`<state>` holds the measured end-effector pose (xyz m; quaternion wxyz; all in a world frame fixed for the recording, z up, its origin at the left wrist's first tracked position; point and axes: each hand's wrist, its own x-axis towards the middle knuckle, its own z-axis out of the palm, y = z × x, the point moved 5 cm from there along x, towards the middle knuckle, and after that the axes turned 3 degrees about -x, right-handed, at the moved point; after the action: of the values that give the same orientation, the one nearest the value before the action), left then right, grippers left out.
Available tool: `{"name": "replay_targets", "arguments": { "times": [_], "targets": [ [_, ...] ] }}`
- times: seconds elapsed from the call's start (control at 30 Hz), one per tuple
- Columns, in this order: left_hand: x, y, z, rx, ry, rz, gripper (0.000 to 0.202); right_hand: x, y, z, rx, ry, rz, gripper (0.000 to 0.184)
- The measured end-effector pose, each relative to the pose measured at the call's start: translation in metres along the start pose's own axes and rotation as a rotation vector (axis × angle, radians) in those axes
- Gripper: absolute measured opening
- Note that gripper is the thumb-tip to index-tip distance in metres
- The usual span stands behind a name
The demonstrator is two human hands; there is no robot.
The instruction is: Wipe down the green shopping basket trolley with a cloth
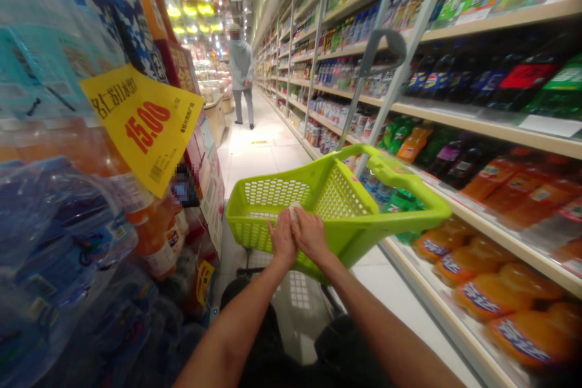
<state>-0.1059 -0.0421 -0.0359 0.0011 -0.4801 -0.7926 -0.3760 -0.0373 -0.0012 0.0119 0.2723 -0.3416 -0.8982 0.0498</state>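
My left hand (pixel 284 239) and my right hand (pixel 310 233) are pressed together in front of me, just over the near side of a bright green shopping cart (pixel 350 242). Between their fingers a small whitish wad (pixel 295 212) sticks out; it looks soft and crumpled, but its exact kind is unclear. Both hands are closed around it. The cart stands sideways across my path, its handle (pixel 422 197) toward the right. Its perforated basket shows no goods inside. Whether my hands touch the cart's rim is hard to tell.
Shelves of bottled drinks (pixel 482 79) line the right side, with orange soda bottles (pixel 488 288) at the bottom. Wrapped bottle packs (pixel 54 236) are stacked on the left beneath a yellow price sign (pixel 148 127). A person (pixel 240 73) stands farther down the aisle floor (pixel 273 127).
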Motion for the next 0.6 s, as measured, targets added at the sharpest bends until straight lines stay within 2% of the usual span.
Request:
{"name": "replay_targets", "arguments": {
  "times": [0.13,0.33,0.47,0.6],
  "targets": [
    [-0.003,-0.007,0.005,0.006,-0.021,0.040,0.051,-0.001,-0.006,0.003,0.006,0.084,-0.049,0.040],
    [-0.008,-0.038,-0.012,0.073,-0.016,0.102,0.062,-0.003,-0.022,0.015,-0.086,-0.138,-0.156,0.039],
    [-0.011,-0.048,-0.023,0.154,-0.129,0.186,0.076,0.003,-0.028,0.021,-0.152,-0.181,-0.119,0.038],
    [-0.011,-0.047,-0.027,0.199,-0.208,0.214,0.081,0.007,-0.027,0.024,-0.192,-0.200,-0.125,0.031]
  ]
}}
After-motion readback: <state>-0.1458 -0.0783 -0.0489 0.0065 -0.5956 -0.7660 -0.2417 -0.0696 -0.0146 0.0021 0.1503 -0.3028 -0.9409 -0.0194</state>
